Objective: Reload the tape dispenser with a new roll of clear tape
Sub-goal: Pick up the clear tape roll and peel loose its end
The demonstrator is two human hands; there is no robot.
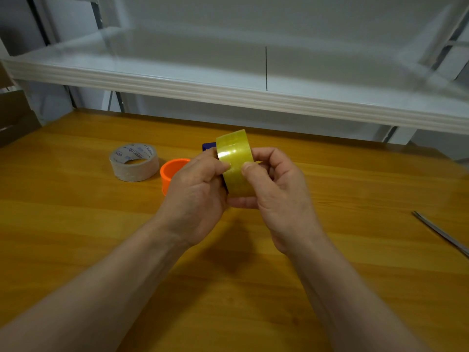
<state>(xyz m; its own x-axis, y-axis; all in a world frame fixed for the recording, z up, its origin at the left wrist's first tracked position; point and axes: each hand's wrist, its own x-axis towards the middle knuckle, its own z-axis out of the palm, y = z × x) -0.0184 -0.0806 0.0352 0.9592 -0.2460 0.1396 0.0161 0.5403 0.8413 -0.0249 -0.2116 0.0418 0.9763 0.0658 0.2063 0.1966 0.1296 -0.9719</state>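
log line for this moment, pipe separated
stage: clear tape roll in hand | left hand: grips it | right hand: pinches it, thumb on tape | table: printed roll, orange ring

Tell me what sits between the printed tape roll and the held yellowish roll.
An orange plastic ring stands on the table there, partly hidden behind the left hand gripping the yellowish roll, in the head view.

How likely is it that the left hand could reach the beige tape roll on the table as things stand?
Probably yes, once freed: the left hand grips the clear tape roll along with the right hand. The beige tape roll lies uncovered close to its left.
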